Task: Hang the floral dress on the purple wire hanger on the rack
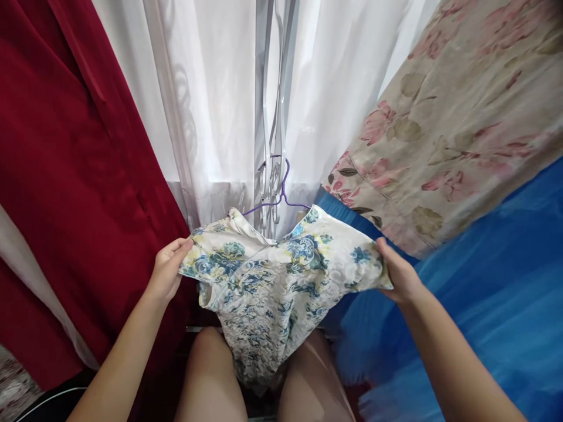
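The white shirt [272, 293] with blue and yellow flowers is on a thin purple hanger [284, 190]. Its sleeves [363, 255] are spread wide, and its wrinkly bottom [259, 354] hangs down.

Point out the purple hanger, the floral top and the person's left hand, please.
Purple hanger [282, 193]: head view, base of its hook.
Floral top [279, 287]: head view, middle of its body.
Left hand [168, 266]: head view, near the thumb's base.

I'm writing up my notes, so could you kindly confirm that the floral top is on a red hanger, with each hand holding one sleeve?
Not quite: the hanger is purple, not red, as the head view shows. The floral top is on it, with the left hand and right hand each holding one sleeve.
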The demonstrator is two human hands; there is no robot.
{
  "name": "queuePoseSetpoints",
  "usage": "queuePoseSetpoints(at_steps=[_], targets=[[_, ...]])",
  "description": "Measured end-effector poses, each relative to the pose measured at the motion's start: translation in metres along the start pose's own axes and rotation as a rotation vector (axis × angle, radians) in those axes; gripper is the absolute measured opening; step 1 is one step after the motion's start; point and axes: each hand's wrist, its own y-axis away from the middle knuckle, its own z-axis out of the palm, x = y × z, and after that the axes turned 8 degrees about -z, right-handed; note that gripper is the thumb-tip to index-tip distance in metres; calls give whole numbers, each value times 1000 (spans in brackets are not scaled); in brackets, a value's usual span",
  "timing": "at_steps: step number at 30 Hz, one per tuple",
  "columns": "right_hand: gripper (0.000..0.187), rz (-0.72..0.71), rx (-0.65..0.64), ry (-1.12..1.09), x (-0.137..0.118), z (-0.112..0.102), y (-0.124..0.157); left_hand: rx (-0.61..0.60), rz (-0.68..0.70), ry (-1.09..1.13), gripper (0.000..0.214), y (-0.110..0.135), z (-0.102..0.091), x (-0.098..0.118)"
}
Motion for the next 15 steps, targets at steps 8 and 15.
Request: queuePoseSetpoints(at_steps=[8, 15], targets=[[36, 56, 38, -206, -42, 38, 26, -111, 449, -87, 61, 25, 45, 71], [31, -19, -223, 98, -28, 33, 100, -12, 999, -1062, 87, 29, 65, 47]])
